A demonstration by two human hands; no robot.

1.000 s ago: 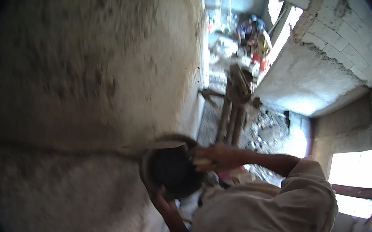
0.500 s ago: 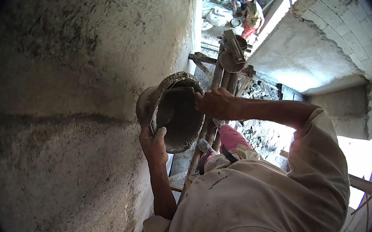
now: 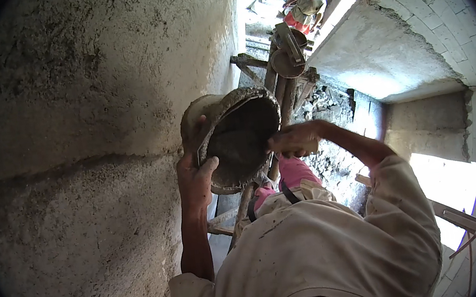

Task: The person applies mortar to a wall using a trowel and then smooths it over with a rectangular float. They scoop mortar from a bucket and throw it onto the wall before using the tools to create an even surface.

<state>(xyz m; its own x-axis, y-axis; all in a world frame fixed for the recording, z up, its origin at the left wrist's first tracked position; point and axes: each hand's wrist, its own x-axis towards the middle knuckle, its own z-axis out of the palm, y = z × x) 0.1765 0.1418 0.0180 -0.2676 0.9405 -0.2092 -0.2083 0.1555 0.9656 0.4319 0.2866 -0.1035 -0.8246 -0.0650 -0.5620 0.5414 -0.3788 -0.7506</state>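
Observation:
A round, mortar-crusted bucket [image 3: 199,115] is tilted on its side beside the wall, its mouth turned toward me and to the right. Gripping its left rim is my left hand [image 3: 197,179], thumb over the edge and fingers behind. Grey wet mortar [image 3: 238,148] lies inside; the depth is dark. My right hand [image 3: 297,140], slightly blurred, is closed at the bucket's right rim around what looks like a trowel. A pale handle end shows under the fist, while the blade is hidden in the shadow.
Rough plastered wall [image 3: 82,225] fills the left side. Below run scaffold poles [image 3: 284,93], carrying another bucket [image 3: 288,63] with a wooden board [image 3: 290,43] across it. Two people [image 3: 307,8] are farther off at the top. Rubble [image 3: 327,106] lies lower right of the poles.
The bucket has shifted right and tipped with my left hand still on its rim. My right hand has moved right and slightly down. The far people have changed posture.

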